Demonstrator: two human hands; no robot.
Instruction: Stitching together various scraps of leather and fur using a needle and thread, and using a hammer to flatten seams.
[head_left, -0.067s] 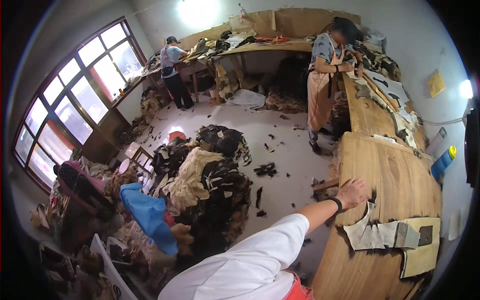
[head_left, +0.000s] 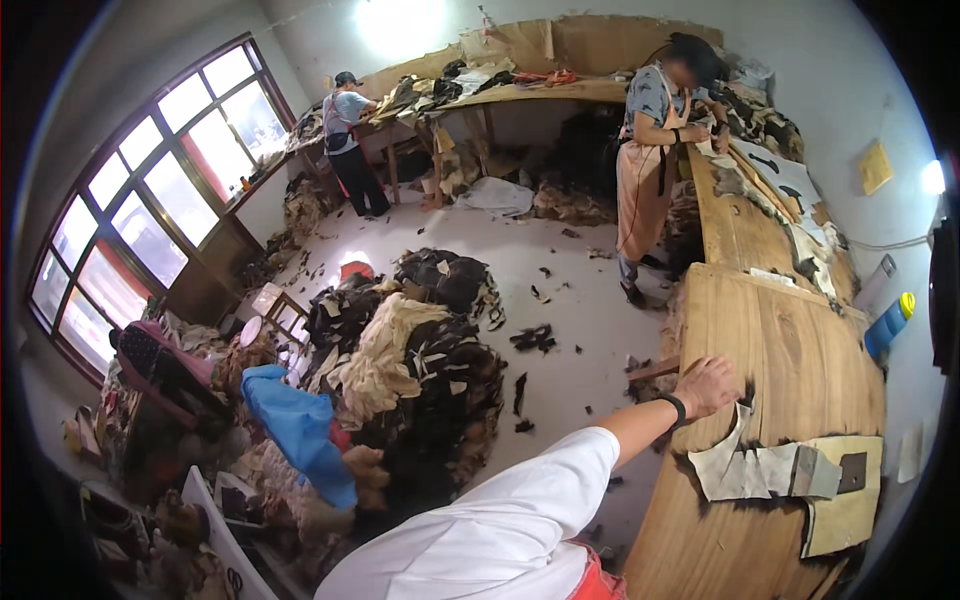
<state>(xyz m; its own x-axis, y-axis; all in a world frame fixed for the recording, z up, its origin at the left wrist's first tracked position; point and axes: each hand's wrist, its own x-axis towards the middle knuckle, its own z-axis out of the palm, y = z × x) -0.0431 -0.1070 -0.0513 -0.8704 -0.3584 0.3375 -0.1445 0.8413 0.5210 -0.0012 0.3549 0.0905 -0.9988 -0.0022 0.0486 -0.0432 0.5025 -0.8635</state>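
Note:
My left hand (head_left: 708, 385) rests palm down on the near edge of a long wooden table (head_left: 790, 330), with a black band on the wrist and a white sleeve behind it. It holds nothing. Its fingertips lie next to the dark furry edge of a pale hide piece (head_left: 745, 465) spread on the table. Beside that hide lies a yellowish cut piece (head_left: 850, 505) with a small dark square on it. A wooden stick (head_left: 652, 371) juts out from the table edge just left of my hand. My right hand is out of the picture.
A big heap of dark and tan hides (head_left: 420, 370) and a blue cloth (head_left: 300, 425) cover the floor on the left. One person in a tan apron (head_left: 650, 150) works at the far end of the table; another (head_left: 345, 140) stands by the windows.

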